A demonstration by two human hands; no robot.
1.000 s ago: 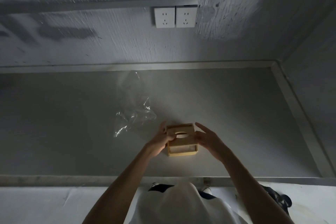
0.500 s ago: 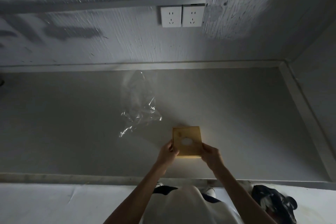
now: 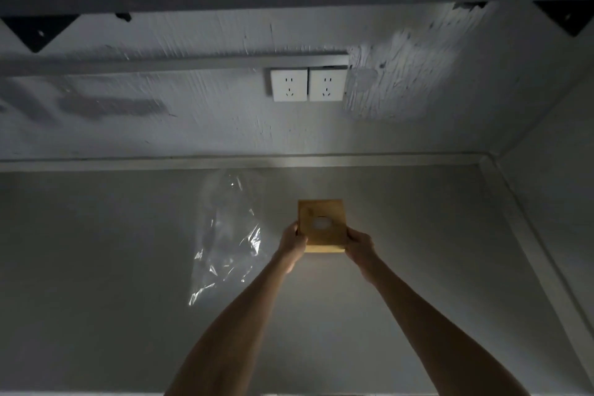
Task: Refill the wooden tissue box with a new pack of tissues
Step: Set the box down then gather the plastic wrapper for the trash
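Head view, dim light, looking down over both forearms to a grey flat countertop (image 3: pixel 96 267).

Small tan wooden tissue box (image 3: pixel 321 235), squarish, sits mid-frame between the two hands. Its top face is turned to the camera, with a strip of the near side wall showing below it. There is a round opening in the top (image 3: pixel 322 223) and something pale white shows inside it.

Left hand (image 3: pixel 291 243) grips the box's left side near the close corner, fingers curled against the wood and thumb at the top edge. Right hand (image 3: pixel 360 246) grips the right side at the close corner in the same way, fingers wrapped on the wall. Both arms are stretched well forward.

Cannot tell whether the box rests on the countertop or is held just above it.

Crumpled clear plastic wrapper (image 3: pixel 229 241) lies on the countertop just left of the left hand, catching a few bright glints. It is apart from the box.

A raised pale lip (image 3: pixel 128 162) runs along the back of the countertop, and another runs down the right side.

On the rough grey wall (image 3: pixel 193 125) behind, two white square wall sockets (image 3: pixel 308 84) sit side by side, above the box.

Higher up are black triangular shelf brackets (image 3: pixel 35 30), at left and right.
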